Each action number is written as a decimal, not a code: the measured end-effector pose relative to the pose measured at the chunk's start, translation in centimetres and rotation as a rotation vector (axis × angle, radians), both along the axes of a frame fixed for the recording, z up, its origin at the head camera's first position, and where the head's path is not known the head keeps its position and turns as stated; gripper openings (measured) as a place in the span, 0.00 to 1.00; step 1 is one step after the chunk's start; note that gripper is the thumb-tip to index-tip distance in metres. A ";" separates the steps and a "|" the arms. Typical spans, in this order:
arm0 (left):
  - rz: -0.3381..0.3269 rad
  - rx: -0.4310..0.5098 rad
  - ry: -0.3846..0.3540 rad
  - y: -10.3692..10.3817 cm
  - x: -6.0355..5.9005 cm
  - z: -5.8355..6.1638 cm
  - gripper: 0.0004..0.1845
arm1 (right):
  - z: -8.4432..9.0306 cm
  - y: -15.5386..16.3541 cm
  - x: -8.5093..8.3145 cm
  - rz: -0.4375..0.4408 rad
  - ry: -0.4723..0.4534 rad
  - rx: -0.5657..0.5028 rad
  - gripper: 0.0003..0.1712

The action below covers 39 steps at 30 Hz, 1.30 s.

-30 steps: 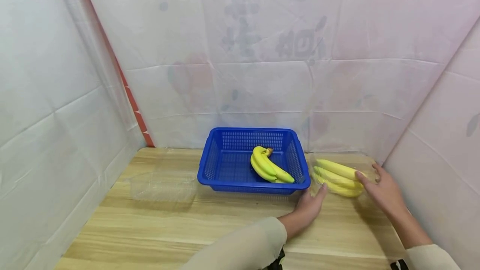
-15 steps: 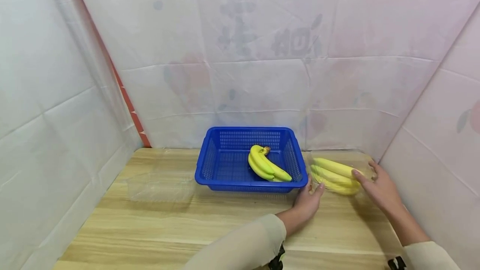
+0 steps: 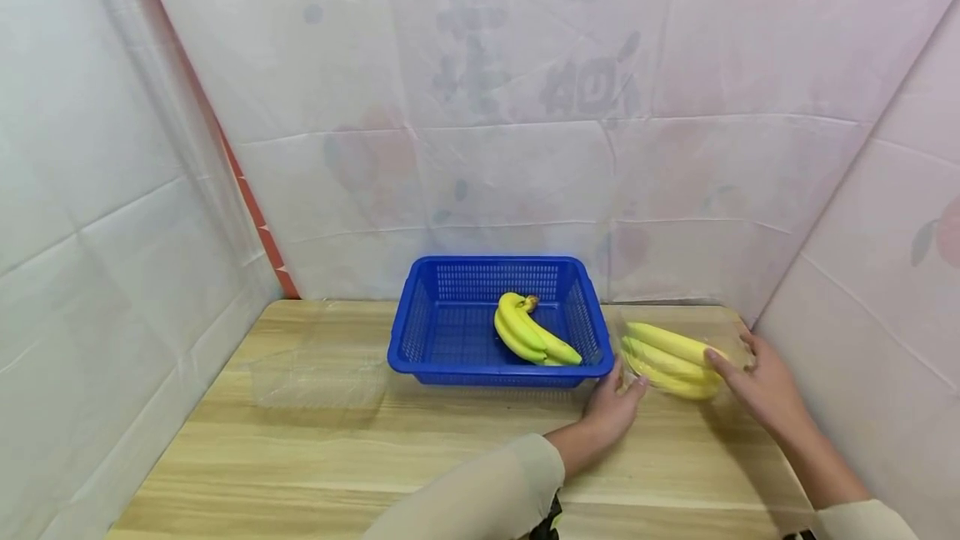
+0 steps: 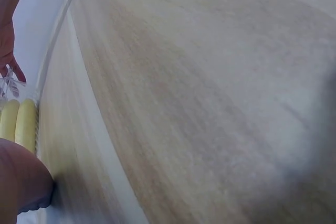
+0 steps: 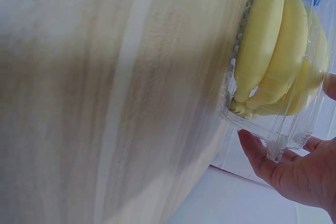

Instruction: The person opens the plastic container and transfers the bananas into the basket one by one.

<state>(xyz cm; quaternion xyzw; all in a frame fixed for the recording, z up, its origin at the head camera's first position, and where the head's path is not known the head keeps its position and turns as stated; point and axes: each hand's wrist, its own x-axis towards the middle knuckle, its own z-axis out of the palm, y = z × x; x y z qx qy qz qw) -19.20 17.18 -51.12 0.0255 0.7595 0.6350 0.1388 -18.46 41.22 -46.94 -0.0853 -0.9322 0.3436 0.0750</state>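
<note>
A clear plastic container (image 3: 678,338) with yellow bananas (image 3: 667,352) inside lies on the wooden table (image 3: 450,448), to the right of a blue basket (image 3: 450,323). My left hand (image 3: 622,386) touches the container's left end with relaxed fingers. At the container's right end rests my right hand (image 3: 742,367), one finger on top and the thumb behind. The right wrist view shows straight fingers (image 5: 257,150) against the container's corner (image 5: 283,129), with the bananas (image 5: 273,51) just above them. In the left wrist view the bananas (image 4: 18,124) lie between both hands.
A second bunch of bananas (image 3: 532,332) lies in the blue basket. An empty clear container (image 3: 318,369) sits left of the basket. White sheets wall in the table at the back and on both sides, close to my right hand.
Both hands have drawn slightly closer against the ends of the clear container. The container and the basket stay where they were.
</note>
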 end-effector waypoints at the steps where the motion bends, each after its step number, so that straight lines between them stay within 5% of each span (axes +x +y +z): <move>1: -0.006 -0.008 -0.002 -0.1 0.1 -0.1 0.35 | 0.0 0.0 0.2 0.000 -0.004 0.000 0.55; 18: -0.187 0.061 0.049 -2.0 1.3 -0.4 0.42 | 0.0 -0.4 4.2 -0.011 -0.017 0.122 0.55; 29: -0.290 0.079 0.007 -3.4 3.5 0.6 0.36 | 0.7 -0.4 7.2 0.013 -0.140 0.098 0.60; 39: -0.302 0.013 -0.105 -5.1 6.8 1.1 0.48 | 0.6 -0.3 9.5 0.080 -0.247 0.135 0.62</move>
